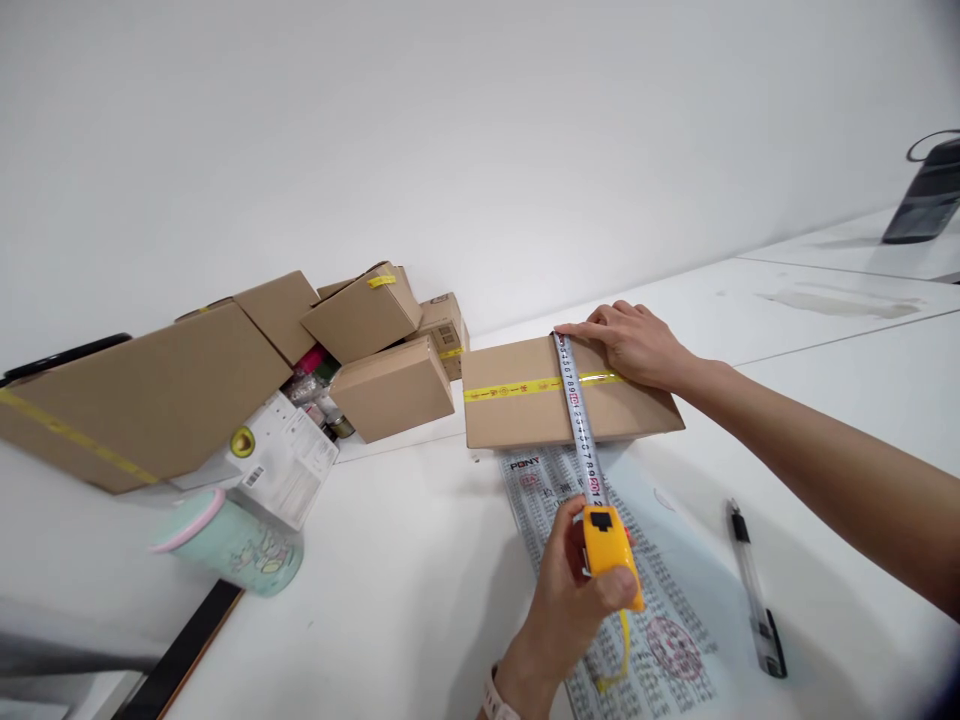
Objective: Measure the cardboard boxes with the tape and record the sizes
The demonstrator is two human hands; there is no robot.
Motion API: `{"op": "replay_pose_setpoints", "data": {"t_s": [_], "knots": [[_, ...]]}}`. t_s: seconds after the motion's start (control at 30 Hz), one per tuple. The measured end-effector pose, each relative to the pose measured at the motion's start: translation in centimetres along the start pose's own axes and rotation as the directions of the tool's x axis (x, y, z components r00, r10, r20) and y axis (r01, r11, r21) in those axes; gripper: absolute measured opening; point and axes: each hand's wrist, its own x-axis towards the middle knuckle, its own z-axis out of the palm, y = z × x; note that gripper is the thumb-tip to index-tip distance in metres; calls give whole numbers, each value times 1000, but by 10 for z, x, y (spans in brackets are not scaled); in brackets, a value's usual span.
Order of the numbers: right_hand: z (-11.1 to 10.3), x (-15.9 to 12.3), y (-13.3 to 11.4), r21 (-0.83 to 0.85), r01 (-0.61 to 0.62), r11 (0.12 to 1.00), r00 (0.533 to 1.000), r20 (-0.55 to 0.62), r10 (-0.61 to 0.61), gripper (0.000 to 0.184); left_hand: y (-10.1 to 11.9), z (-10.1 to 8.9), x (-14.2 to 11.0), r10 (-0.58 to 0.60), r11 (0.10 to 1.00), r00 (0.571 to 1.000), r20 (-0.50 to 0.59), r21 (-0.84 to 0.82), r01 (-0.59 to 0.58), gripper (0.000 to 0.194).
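A brown cardboard box with yellow printed tape along its top lies on the white table. My left hand is closed around a yellow tape measure, held in front of the box. Its metal blade is drawn out across the box top to the far edge. My right hand rests on the far right part of the box, with a fingertip at the blade's end; whether it pinches the blade is hard to see. Beneath the tape measure lies a printed sheet with a red stamp.
A black-capped clear pen lies right of the sheet. Several cardboard boxes are piled at the back left, beside a white box with an avocado picture. A mint cup stands at left; a dark bottle is far right.
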Motion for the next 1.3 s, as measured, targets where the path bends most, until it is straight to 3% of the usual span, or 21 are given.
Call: {"op": "replay_pose_setpoints", "data": {"t_s": [0.2,0.33,0.5,0.63,0.7,0.77,0.83,0.93,1.0,1.1,1.2,1.3], "knots": [[-19,-29,-24,12,-174,985,984,-20,174,57,-34,-31,-46,34,996,991,-128,91,-23,101],[-21,-55,-37,7,-151,988,979,-137,151,49,-58,-49,-83,-117,970,987,-112,199,138,111],[1,-80,-31,-17,5,1000,941,-338,-10,41,-66,-56,-96,-215,920,975,-60,322,223,116],[29,-104,-28,-4,136,991,928,-349,-129,32,-70,-63,-98,-252,900,967,-44,355,251,122],[38,-115,-34,71,137,988,944,-312,-109,32,-69,-64,-100,-270,893,962,-32,366,263,121],[37,-124,-42,214,46,976,956,-291,19,33,-66,-63,-102,-285,885,958,-32,377,275,120],[26,-128,-51,433,-118,894,934,-257,248,41,-60,-60,-104,-298,875,953,-46,385,292,117],[-4,-128,-61,777,-269,569,872,-55,486,48,-51,-54,-105,-325,861,944,-66,392,324,115],[-25,-129,-65,886,-294,358,872,96,479,41,-47,-51,-103,-338,857,939,-66,392,336,116],[-47,-135,-72,943,-300,144,869,207,449,25,-46,-51,-100,-346,846,938,-30,422,325,120],[-57,-147,-80,959,-280,50,854,225,469,24,-47,-55,-99,-325,827,946,3,486,283,119],[-63,-159,-85,961,-262,86,813,172,557,21,-48,-57,-101,-307,804,951,29,542,243,118]]}}
